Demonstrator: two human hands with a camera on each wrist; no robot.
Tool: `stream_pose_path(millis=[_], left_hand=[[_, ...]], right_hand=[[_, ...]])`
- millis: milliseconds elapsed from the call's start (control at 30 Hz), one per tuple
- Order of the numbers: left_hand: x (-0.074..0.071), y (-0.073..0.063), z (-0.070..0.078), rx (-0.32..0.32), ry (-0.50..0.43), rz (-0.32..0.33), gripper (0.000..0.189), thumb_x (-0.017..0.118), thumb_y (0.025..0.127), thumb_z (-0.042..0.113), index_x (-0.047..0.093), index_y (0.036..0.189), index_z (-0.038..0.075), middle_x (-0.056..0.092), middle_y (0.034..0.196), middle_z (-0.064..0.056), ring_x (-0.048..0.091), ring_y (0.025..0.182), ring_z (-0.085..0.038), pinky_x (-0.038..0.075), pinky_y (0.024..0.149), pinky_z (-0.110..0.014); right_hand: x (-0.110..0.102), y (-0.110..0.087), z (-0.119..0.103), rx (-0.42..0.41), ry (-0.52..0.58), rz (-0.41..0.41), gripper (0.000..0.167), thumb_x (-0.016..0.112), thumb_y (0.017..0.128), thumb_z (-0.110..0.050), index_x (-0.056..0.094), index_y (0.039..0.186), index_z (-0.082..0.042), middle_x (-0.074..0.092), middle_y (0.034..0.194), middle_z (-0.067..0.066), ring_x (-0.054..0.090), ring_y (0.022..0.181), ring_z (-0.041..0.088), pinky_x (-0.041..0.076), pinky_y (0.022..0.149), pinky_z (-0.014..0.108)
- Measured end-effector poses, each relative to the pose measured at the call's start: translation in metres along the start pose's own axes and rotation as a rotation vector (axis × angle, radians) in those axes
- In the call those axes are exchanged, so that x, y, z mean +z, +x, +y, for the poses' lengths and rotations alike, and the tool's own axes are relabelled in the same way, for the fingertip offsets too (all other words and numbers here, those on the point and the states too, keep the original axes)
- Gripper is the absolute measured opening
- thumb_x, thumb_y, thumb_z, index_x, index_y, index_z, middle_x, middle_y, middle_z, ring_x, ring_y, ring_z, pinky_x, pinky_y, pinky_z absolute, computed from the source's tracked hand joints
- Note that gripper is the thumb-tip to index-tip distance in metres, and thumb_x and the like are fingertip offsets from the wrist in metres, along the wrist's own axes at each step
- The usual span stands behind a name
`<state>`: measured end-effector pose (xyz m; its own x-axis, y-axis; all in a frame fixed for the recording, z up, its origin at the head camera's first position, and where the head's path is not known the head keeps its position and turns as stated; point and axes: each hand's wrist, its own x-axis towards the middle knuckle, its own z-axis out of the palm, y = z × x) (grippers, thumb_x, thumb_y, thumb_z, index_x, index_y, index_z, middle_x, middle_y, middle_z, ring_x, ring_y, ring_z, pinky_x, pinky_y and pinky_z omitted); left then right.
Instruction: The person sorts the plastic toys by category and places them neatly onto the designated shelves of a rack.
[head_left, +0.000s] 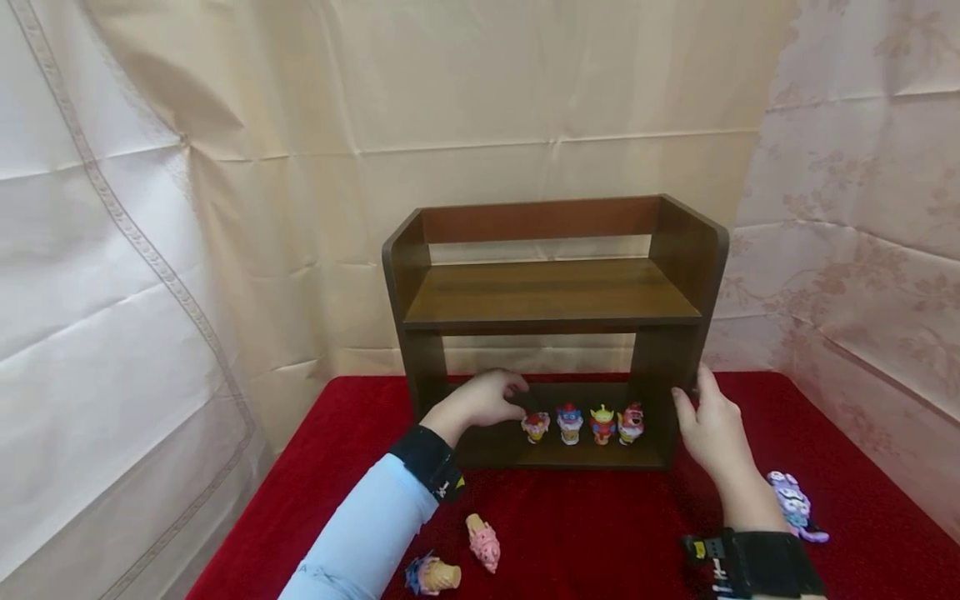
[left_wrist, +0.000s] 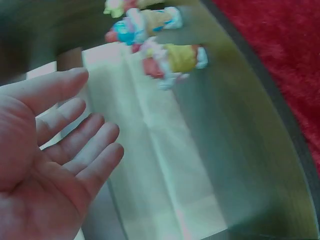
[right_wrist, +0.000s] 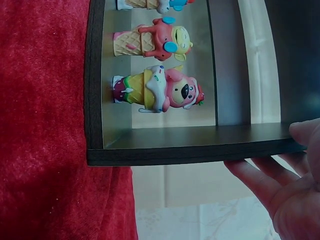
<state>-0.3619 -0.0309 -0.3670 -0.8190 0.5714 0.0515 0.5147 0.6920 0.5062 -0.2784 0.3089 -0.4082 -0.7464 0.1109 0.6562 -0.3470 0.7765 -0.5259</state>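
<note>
A dark brown two-tier wooden shelf point(head_left: 555, 296) stands on the red cloth. In a row on its lower board are several ice-cream-cone figurines: a pink-topped one point(head_left: 536, 427), a blue one point(head_left: 570, 424), a yellow-headed one in red point(head_left: 602, 424) and a pink bear point(right_wrist: 182, 92) at the right end. My left hand point(head_left: 483, 402) is inside the lower tier beside the pink-topped figurine; its fingers are loosely spread and hold nothing in the left wrist view. My right hand point(head_left: 712, 425) grips the edge of the right side panel, thumb on one face and fingers on the other.
On the red cloth point(head_left: 585, 533) in front lie a pink cone figurine point(head_left: 483, 543) and a blue-topped cone figurine point(head_left: 433, 575), both on their sides. A purple figurine point(head_left: 793, 504) lies by my right forearm. Pale curtains point(head_left: 525, 100) hang behind the shelf.
</note>
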Motion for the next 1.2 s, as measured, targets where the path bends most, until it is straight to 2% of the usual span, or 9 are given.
stream_pose_path(millis=[267,667,900,1200], left_hand=[[-0.02,-0.023,0.004,0.076,-0.011,0.025,0.038,0.075,0.093,0.023,0.068,0.129,0.011,0.069,0.124,-0.007,0.064,0.119,-0.027,0.052,0.097,-0.038],[-0.026,-0.058,0.0,0.171,0.006,0.058,0.037,0.076,0.093,0.022,0.068,0.126,0.01,0.068,0.126,-0.007,0.063,0.116,-0.021,0.051,0.098,-0.038],[-0.027,-0.079,-0.004,0.176,0.013,0.074,0.037,0.076,0.093,0.021,0.068,0.127,0.01,0.066,0.127,-0.01,0.061,0.117,-0.022,0.05,0.099,-0.041],[-0.026,-0.105,-0.007,0.167,-0.008,0.103,0.038,0.077,0.092,0.024,0.068,0.128,0.015,0.065,0.127,-0.003,0.06,0.118,-0.019,0.052,0.097,-0.038]], right_hand=[[0.001,0.0,0.002,-0.007,0.0,0.014,0.052,0.059,0.101,-0.003,0.038,0.149,-0.003,0.062,0.116,0.037,0.061,0.106,0.055,0.049,0.079,0.07],[0.004,0.0,0.006,-0.033,-0.005,0.032,0.051,0.06,0.099,-0.001,0.04,0.146,-0.002,0.063,0.113,0.037,0.062,0.104,0.055,0.048,0.079,0.07],[0.002,0.001,0.003,-0.012,-0.01,0.012,0.049,0.058,0.101,-0.003,0.039,0.146,-0.002,0.063,0.115,0.037,0.061,0.106,0.056,0.048,0.08,0.07],[0.002,0.0,0.002,-0.018,-0.013,0.022,0.049,0.059,0.1,-0.002,0.04,0.145,-0.001,0.062,0.115,0.038,0.061,0.105,0.056,0.048,0.08,0.07]])
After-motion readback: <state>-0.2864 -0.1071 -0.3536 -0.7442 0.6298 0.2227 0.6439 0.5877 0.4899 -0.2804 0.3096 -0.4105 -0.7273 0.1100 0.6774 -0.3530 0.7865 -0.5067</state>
